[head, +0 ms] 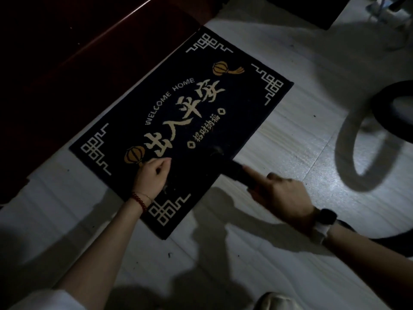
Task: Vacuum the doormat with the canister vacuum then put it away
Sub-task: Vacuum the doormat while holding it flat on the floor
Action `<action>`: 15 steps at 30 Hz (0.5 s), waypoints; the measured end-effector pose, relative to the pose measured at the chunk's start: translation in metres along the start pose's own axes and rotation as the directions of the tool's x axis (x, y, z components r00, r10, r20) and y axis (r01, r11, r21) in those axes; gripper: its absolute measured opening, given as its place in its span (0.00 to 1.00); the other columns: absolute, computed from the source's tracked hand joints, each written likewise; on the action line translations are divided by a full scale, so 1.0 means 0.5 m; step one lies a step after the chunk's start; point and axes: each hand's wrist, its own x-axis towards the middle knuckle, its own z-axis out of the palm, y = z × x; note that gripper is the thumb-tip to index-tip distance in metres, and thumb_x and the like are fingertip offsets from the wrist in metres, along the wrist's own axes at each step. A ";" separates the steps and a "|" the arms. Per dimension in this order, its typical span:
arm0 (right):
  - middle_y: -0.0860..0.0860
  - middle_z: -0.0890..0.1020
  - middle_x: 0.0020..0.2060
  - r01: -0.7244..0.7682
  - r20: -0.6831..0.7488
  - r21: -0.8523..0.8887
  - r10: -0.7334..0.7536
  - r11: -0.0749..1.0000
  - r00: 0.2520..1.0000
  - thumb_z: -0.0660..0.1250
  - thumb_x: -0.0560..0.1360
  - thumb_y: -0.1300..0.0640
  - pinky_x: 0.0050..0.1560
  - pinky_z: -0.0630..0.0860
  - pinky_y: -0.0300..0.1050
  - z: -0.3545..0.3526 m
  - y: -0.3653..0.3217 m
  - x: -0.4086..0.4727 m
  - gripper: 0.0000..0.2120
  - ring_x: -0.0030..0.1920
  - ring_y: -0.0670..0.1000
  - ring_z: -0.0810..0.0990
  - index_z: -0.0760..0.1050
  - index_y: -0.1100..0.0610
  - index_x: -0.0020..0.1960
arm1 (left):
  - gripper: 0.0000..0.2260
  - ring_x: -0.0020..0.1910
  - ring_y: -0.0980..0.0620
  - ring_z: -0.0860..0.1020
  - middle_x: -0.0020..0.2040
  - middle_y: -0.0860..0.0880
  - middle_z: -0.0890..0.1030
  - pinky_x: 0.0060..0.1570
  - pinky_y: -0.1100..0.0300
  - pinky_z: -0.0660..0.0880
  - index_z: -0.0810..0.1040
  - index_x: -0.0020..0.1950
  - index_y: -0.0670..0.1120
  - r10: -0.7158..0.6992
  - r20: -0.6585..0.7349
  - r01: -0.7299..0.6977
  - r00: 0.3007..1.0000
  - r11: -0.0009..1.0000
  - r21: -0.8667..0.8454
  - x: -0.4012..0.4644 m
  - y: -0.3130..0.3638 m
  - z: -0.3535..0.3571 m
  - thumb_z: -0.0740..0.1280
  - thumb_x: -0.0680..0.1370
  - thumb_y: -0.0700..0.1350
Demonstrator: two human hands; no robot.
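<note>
Head view. We list a dark doormat [178,121] lying flat on the pale floor [290,153], set at a slant, its far long edge close along a dark red-brown threshold [89,52]. It bears cream corner fretwork, large cream characters, the words WELCOME HOME, and two orange lanterns.

Our left hand [152,175] rests on the near part of the doormat beside the lower lantern, fingers loosely curled, nothing plainly held; a red bead bracelet [139,201] sits at that wrist.

Our right hand [281,193] grips a black vacuum nozzle [232,168], forefinger laid straight along the top of it. The nozzle's tip lies on the doormat near its right edge; in the dim light we cannot make out its end. A dark watch [326,217] on a white strap is on that wrist.

A black hose [380,104] curves over the floor at the right, casting a looped shadow.
</note>
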 end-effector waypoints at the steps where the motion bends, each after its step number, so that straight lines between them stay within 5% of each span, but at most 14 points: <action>1: 0.51 0.76 0.36 -0.040 0.051 0.035 0.038 0.999 0.998 0.60 0.76 0.43 0.28 0.71 0.40 -0.013 0.006 0.016 0.30 0.29 0.52 0.76 0.53 0.43 0.74 | 0.15 0.62 0.45 0.72 0.62 0.43 0.75 0.58 0.58 0.69 0.75 0.64 0.41 0.004 -0.022 -0.003 1.000 0.999 0.033 -0.011 -0.019 -0.009 0.59 0.80 0.45; 3: 0.50 0.74 0.38 -0.092 0.082 0.083 0.086 0.992 0.993 0.55 0.78 0.43 0.32 0.68 0.39 -0.025 0.019 0.050 0.29 0.34 0.51 0.74 0.46 0.42 0.74 | 0.20 0.68 0.42 0.65 0.69 0.42 0.68 0.66 0.51 0.66 0.68 0.70 0.44 -0.062 -0.009 0.063 0.998 0.983 0.173 -0.039 -0.061 -0.019 0.61 0.79 0.47; 6: 0.54 0.80 0.41 -0.188 0.101 0.105 0.178 0.976 0.979 0.56 0.78 0.43 0.37 0.72 0.44 -0.020 0.006 0.084 0.28 0.39 0.55 0.78 0.49 0.41 0.75 | 0.39 0.76 0.45 0.45 0.77 0.47 0.45 0.72 0.43 0.51 0.46 0.77 0.49 -0.295 0.177 0.182 0.939 0.863 0.472 -0.085 -0.119 -0.020 0.65 0.74 0.59; 8: 0.55 0.81 0.41 -0.132 0.177 0.174 0.101 0.976 0.979 0.55 0.78 0.44 0.37 0.73 0.46 0.018 -0.047 0.055 0.27 0.38 0.55 0.79 0.49 0.40 0.74 | 0.47 0.75 0.47 0.36 0.76 0.48 0.35 0.72 0.41 0.46 0.37 0.76 0.49 -0.357 0.255 0.148 0.899 0.795 0.589 -0.107 -0.146 -0.011 0.66 0.71 0.63; 12: 0.52 0.81 0.42 0.077 0.370 0.291 -0.186 0.954 0.910 0.54 0.78 0.44 0.40 0.72 0.43 0.034 -0.169 -0.039 0.26 0.40 0.53 0.80 0.49 0.40 0.74 | 0.50 0.75 0.49 0.34 0.75 0.48 0.33 0.73 0.42 0.44 0.36 0.75 0.49 -0.329 0.269 0.128 0.905 0.815 0.565 -0.112 -0.159 -0.009 0.69 0.70 0.61; 15: 0.53 0.81 0.46 0.040 0.257 0.277 -0.114 0.960 0.960 0.56 0.78 0.43 0.41 0.69 0.42 0.012 -0.140 0.040 0.26 0.45 0.55 0.80 0.52 0.40 0.73 | 0.51 0.75 0.49 0.34 0.76 0.49 0.33 0.73 0.44 0.41 0.36 0.75 0.50 -0.304 0.290 0.099 0.907 0.827 0.554 -0.113 -0.168 -0.021 0.70 0.69 0.61</action>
